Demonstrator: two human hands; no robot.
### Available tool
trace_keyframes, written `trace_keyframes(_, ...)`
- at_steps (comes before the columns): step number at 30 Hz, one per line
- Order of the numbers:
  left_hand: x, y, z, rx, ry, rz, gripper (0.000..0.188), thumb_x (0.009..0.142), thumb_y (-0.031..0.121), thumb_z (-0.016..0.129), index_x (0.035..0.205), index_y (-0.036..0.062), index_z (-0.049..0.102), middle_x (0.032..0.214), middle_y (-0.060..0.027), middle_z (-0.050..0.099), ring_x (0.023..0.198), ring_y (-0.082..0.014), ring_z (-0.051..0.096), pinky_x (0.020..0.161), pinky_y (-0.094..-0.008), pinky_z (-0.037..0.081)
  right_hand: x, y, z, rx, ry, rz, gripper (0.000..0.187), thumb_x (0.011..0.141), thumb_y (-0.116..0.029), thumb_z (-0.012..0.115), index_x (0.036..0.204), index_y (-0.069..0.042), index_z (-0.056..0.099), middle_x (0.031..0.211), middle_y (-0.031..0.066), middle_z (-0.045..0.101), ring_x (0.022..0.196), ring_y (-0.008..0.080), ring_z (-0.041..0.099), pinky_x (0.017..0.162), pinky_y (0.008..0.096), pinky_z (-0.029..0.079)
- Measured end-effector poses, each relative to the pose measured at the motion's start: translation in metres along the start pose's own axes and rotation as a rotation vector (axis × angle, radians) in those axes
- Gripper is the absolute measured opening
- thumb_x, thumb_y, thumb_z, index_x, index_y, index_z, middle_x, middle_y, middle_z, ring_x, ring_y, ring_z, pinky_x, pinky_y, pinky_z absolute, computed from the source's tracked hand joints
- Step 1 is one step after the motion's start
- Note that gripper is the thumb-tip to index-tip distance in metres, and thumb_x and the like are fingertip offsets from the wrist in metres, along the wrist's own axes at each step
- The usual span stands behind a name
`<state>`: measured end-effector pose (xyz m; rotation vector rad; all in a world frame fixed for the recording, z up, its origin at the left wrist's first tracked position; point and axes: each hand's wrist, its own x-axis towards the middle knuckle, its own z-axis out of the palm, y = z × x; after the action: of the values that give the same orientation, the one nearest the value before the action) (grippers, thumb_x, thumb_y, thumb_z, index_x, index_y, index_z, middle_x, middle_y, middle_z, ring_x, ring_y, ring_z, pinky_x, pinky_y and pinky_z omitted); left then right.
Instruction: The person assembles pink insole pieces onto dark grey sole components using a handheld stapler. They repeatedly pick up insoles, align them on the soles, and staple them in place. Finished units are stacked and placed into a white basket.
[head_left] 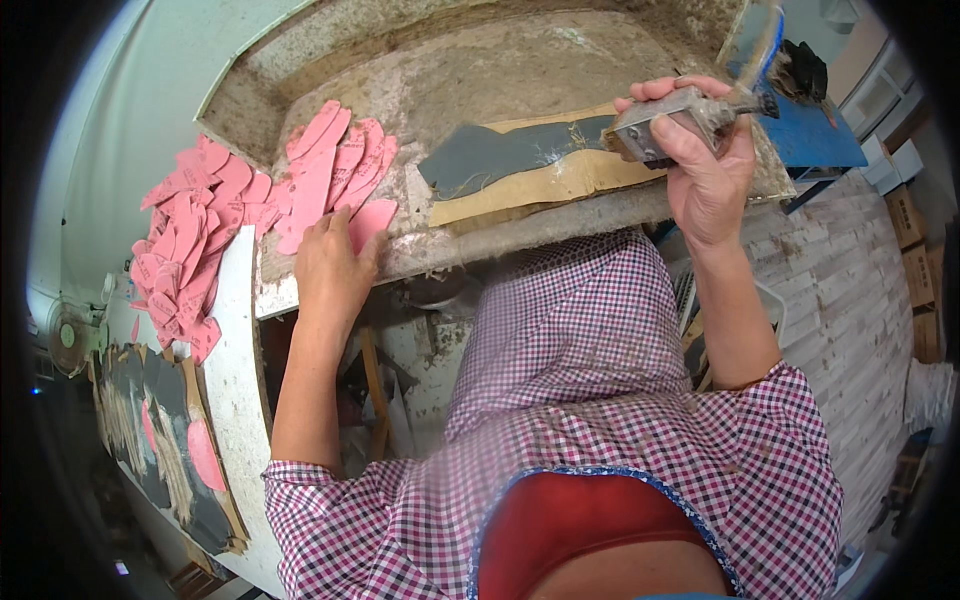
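My left hand point(335, 262) is at the near left of the worktable, its fingers curled over a flat pink insole point(372, 224) that shows between thumb and forefinger. More pink insole-shaped pieces point(322, 172) lie fanned out just beyond it, with dark print on some. Raised at the right, my right hand point(700, 165) is wrapped around a grimy, boxy, translucent container point(665, 128) with a dark, bristly-looking end. Below and left of it stretches a dark grey strip point(510, 157) on brown paper or card point(565, 178), marked with whitish smears and strands.
The worktable point(440, 85) is crusted with residue and has a raised back wall. A large pile of pink pieces point(185, 240) sits at its left. A lower-left board point(150, 430) carries dark strips. At right stand a blue table point(815, 140) and cardboard boxes point(915, 270).
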<state>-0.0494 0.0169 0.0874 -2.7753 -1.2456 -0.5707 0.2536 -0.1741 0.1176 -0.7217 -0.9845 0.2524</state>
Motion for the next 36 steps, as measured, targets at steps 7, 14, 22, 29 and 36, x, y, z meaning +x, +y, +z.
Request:
trace_keyframes(7, 0.0, -0.006, -0.011, -0.067, -0.144, -0.072, 0.049, 0.079, 0.027, 0.077, 0.112, -0.0069, 0.063, 0.099, -0.0265, 0.062, 0.093, -0.041, 0.062, 0.083, -0.0455, 0.051, -0.005, -0.005, -0.016, -0.183, 0.09, 0.037, 0.034, 0.084, 0.005, 0.068, 0.113, -0.003, 0.054, 0.104, 0.013, 0.067, 0.097, 0.0217, 0.068, 0.088, 0.0352, 0.056)
trace_keyframes(14, -0.004, -0.007, -0.019, -0.201, -0.162, -0.059, 0.055, 0.074, 0.018, 0.079, 0.117, -0.0102, 0.06, 0.096, -0.0211, 0.057, 0.092, -0.0347, 0.058, 0.085, -0.0416, 0.048, -0.013, 0.009, 0.02, -0.065, 0.058, 0.073, 0.037, 0.083, 0.004, 0.069, 0.115, -0.004, 0.053, 0.103, 0.0133, 0.067, 0.098, 0.0225, 0.067, 0.086, 0.0355, 0.056)
trace_keyframes(22, -0.002, 0.003, -0.017, -0.273, 0.102, 0.04, 0.062, 0.072, 0.017, 0.08, 0.125, -0.0055, 0.057, 0.105, -0.014, 0.054, 0.096, -0.0242, 0.055, 0.085, -0.034, 0.048, 0.003, 0.002, -0.027, 0.154, 0.198, 0.141, 0.021, 0.088, -0.004, 0.062, 0.107, -0.002, 0.056, 0.102, 0.0167, 0.065, 0.105, 0.0298, 0.063, 0.092, 0.0565, 0.055)
trace_keyframes(29, 0.044, 0.04, -0.038, -0.655, -0.027, 0.07, 0.047, 0.082, 0.014, 0.075, 0.124, 0.0022, 0.058, 0.098, -0.011, 0.067, 0.087, -0.0177, 0.063, 0.082, -0.0302, 0.051, 0.002, 0.015, -0.11, 0.371, 0.393, 0.269, 0.016, 0.091, -0.013, 0.06, 0.098, 0.002, 0.059, 0.103, 0.0179, 0.065, 0.107, 0.0309, 0.062, 0.1, 0.0645, 0.047)
trace_keyframes(36, 0.116, 0.136, -0.022, -0.766, -0.528, 0.349, 0.029, 0.084, 0.015, 0.075, 0.107, -0.0004, 0.07, 0.088, -0.0058, 0.069, 0.083, -0.0153, 0.063, 0.08, -0.0301, 0.051, -0.011, 0.036, -0.134, 0.473, 0.475, 0.377, 0.021, 0.09, -0.01, 0.058, 0.106, 0.004, 0.056, 0.105, 0.0202, 0.064, 0.109, 0.0345, 0.061, 0.101, 0.069, 0.043)
